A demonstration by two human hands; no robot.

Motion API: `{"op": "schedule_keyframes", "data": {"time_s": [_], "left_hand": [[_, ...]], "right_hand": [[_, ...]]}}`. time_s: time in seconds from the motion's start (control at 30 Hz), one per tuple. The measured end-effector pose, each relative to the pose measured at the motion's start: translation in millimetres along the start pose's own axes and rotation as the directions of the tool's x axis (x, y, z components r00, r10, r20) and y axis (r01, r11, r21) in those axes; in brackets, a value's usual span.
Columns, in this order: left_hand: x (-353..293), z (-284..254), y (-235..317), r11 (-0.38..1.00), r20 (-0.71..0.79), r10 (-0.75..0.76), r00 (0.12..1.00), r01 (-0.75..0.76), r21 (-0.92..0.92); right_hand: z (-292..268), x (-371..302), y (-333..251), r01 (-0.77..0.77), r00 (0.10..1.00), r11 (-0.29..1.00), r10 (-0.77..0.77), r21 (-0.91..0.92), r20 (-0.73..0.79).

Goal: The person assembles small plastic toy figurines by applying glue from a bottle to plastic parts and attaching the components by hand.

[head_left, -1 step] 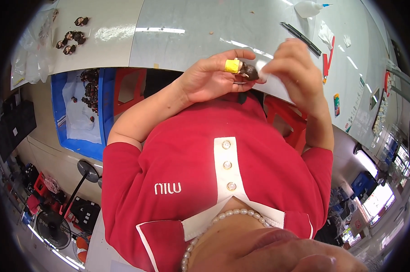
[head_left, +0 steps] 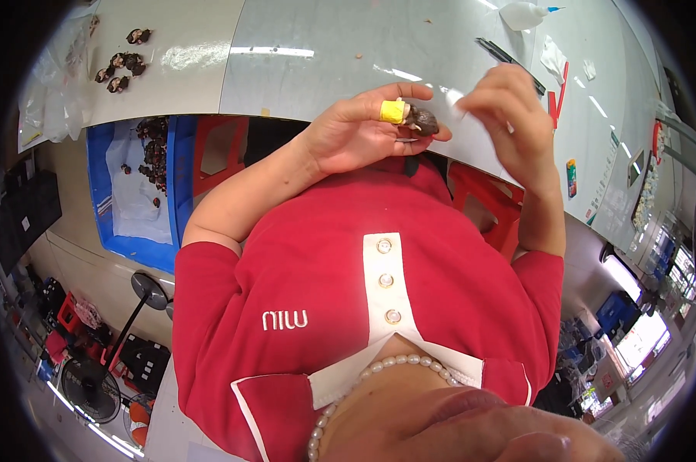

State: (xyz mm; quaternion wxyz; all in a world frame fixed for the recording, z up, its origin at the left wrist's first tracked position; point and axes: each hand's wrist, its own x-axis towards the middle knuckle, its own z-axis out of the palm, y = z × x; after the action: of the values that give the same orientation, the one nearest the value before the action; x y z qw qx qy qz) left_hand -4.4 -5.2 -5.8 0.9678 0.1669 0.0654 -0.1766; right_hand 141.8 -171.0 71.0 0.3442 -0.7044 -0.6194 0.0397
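Observation:
Above my lap, near the table edge, my left hand is closed on a small dark-brown-haired doll head. Yellow tape wraps the thumb of that hand, right beside the head. To the right of it, my right hand pinches a small white wad, which looks like tissue or cloth and is slightly blurred. A small gap separates the wad from the doll head. The underside of the head is hidden by my left fingers.
Several similar brown heads lie on the table at far left, beside a clear plastic bag. Below stands a blue crate with more small dark pieces. A white squeeze bottle, black pens and a lighter lie to the right.
My right hand has drawn a little to the right with the white wad, away from the doll head. My left hand has hardly moved.

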Motion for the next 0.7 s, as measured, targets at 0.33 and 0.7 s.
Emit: {"op": "schedule_keyframes", "data": {"time_s": [0.33,0.7], "left_hand": [[2,1,1,1.000,0.051,0.025,0.998,-0.026,0.014],[2,1,-4,0.994,0.120,0.095,0.988,-0.088,-0.058]], "right_hand": [[15,-26,5,-0.172,0.969,0.983,0.182,0.069,-0.168],[45,-14,-7,0.020,0.993,0.985,0.000,0.169,-0.121]]}}
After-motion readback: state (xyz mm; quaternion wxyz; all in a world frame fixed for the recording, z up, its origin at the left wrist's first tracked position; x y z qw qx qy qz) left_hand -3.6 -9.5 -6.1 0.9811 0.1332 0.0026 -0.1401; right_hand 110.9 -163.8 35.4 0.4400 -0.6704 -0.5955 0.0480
